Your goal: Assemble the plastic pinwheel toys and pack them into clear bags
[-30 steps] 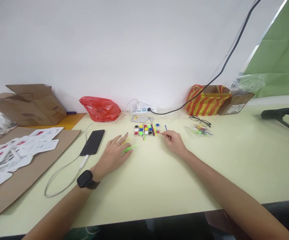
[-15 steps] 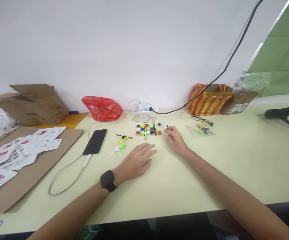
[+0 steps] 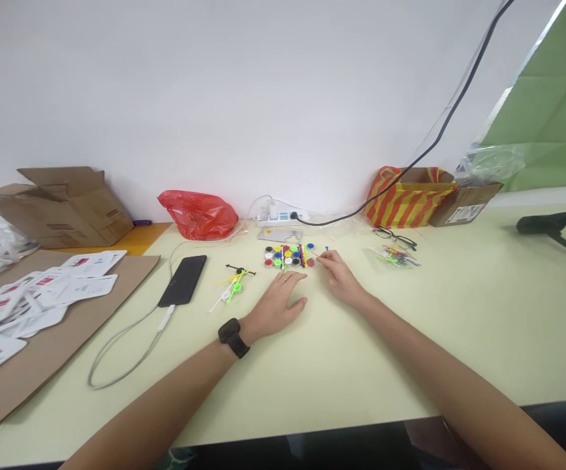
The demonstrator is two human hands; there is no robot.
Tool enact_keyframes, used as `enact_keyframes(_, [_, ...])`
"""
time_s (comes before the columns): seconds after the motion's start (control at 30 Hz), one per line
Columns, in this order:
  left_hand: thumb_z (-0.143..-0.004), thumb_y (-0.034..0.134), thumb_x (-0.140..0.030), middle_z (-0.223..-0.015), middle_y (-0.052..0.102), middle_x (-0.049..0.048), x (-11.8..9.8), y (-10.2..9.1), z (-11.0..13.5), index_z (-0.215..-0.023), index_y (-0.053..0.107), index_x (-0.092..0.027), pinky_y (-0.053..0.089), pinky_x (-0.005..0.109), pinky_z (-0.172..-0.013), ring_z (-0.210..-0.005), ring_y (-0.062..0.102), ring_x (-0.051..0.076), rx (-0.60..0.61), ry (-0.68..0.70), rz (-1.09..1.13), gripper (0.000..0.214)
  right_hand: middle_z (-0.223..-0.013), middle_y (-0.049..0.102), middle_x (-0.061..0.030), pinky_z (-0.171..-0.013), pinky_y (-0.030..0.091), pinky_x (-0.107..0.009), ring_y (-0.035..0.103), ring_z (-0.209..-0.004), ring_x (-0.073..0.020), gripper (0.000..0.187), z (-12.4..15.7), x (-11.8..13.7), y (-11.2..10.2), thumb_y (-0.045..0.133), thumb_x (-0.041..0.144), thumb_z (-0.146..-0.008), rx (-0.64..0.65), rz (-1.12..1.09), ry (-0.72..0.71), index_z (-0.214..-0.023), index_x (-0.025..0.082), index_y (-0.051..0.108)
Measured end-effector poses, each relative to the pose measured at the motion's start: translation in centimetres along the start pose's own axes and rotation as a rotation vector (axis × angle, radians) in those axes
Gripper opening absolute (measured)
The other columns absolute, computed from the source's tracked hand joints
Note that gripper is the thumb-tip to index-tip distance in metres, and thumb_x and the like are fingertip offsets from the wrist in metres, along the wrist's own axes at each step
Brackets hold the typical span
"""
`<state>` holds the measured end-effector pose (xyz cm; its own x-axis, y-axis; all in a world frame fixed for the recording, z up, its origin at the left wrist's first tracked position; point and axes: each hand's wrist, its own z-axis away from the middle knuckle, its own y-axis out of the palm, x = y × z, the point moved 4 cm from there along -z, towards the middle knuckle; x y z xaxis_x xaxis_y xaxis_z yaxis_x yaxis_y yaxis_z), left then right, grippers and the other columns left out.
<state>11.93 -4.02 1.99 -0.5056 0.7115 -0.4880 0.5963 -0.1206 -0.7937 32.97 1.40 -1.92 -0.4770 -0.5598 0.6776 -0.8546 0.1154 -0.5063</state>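
Note:
Rows of small round coloured discs (image 3: 288,261) lie in a block on the table, with several thin coloured sticks (image 3: 303,255) laid across them. My right hand (image 3: 340,279) is just right of the block, thumb and index finger pinched on a thin stick (image 3: 314,253) that points toward the discs. My left hand (image 3: 279,302), wearing a black watch, is in front of the block with fingers stretched and apart, holding nothing. Left of it is a loose group of discs joined to sticks (image 3: 235,284) in black, yellow, green and white. A small blue piece (image 3: 326,248) lies beyond my right hand.
A phone (image 3: 183,281) on a cable lies at left, beside white printed packets (image 3: 50,287) on cardboard. Behind are a red bag (image 3: 198,215), a power strip (image 3: 283,214) and a striped bag (image 3: 407,202). Glasses (image 3: 395,236) and a packet of sticks (image 3: 396,256) are at right.
My left hand has moved forward and slightly right, closer to the discs. My right hand stays nearly in place, still pinching the thin stick. The whole view has shifted slightly.

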Motion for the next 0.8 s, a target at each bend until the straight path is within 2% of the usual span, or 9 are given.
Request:
enact_keyframes(0.13, [-0.097,0.060,-0.025,-0.145,0.057,0.0083,0.3,-0.1,0.4,-0.146,0.049,-0.027,0.044,0.052,-0.119,-0.136,0.052,0.028,0.005,-0.028,0.020,0.050,-0.104,0.066,-0.0089,-0.087,0.052,-0.037,0.065,-0.094,-0.0224,0.035,0.2,0.7,-1.0,0.045,0.008,-0.086,-0.106,-0.039,0.051,-0.101,0.020,0.075])
enact_keyframes(0.3, [-0.097,0.061,-0.025,-0.153,0.051,0.0089,0.5,-0.3,0.8,-0.151,0.043,-0.028,0.041,0.051,-0.122,-0.143,0.047,0.028,-0.008,-0.067,0.049,0.057,-0.080,0.067,-0.0052,-0.071,0.047,-0.034,0.063,-0.074,-0.0205,0.030,0.5,1.5,-2.2,0.046,0.009,-0.080,-0.156,-0.084,0.120,-0.070,0.020,0.072])
enact_keyframes(0.43, [-0.098,0.061,-0.028,-0.154,0.050,0.0095,0.7,-0.3,0.8,-0.152,0.044,-0.028,0.042,0.051,-0.121,-0.142,0.047,0.028,-0.010,-0.088,0.085,0.056,-0.081,0.067,-0.0052,-0.072,0.047,-0.034,0.063,-0.076,-0.0211,0.030,0.6,2.1,-3.1,0.046,0.008,-0.080,-0.258,-0.073,0.103,-0.071,0.021,0.071])
enact_keyframes(0.5, [-0.099,0.061,-0.031,-0.151,0.053,0.0097,0.5,-0.3,0.7,-0.150,0.047,-0.028,0.041,0.051,-0.121,-0.141,0.049,0.028,-0.002,-0.068,0.078,0.053,-0.084,0.068,-0.0055,-0.074,0.048,-0.035,0.064,-0.079,-0.0216,0.030,0.5,2.0,-3.2,0.045,0.008,-0.080,-0.268,-0.062,0.099,-0.074,0.021,0.071])
enact_keyframes(0.57, [-0.099,0.062,-0.035,-0.149,0.055,0.0095,0.1,-0.3,0.6,-0.150,0.051,-0.028,0.041,0.050,-0.121,-0.140,0.050,0.028,0.028,-0.036,0.059,0.052,-0.086,0.067,-0.0057,-0.075,0.049,-0.035,0.064,-0.082,-0.0219,0.029,0.5,1.9,-3.0,0.046,0.008,-0.081,-0.229,-0.050,0.098,-0.077,0.021,0.072])
enact_keyframes(0.67, [-0.099,0.064,-0.039,-0.148,0.058,0.0090,-0.7,-0.4,0.7,-0.145,0.059,-0.031,0.043,0.051,-0.120,-0.137,0.054,0.028,0.084,0.021,0.031,0.047,-0.090,0.067,-0.0061,-0.075,0.049,-0.035,0.064,-0.083,-0.0215,0.029,0.6,1.9,-1.8,0.047,0.008,-0.083,-0.096,-0.028,0.100,-0.082,0.021,0.072])
enact_keyframes(0.8, [-0.098,0.065,-0.036,-0.141,0.064,0.0083,-1.9,-0.7,0.7,-0.137,0.064,-0.031,0.048,0.047,-0.116,-0.131,0.059,0.027,0.074,0.113,0.072,0.040,-0.099,0.065,-0.0075,-0.076,0.052,-0.035,0.064,-0.085,-0.0205,0.027,1.5,3.4,0.5,0.049,0.008,-0.088,0.095,-0.052,0.083,-0.096,0.020,0.072])
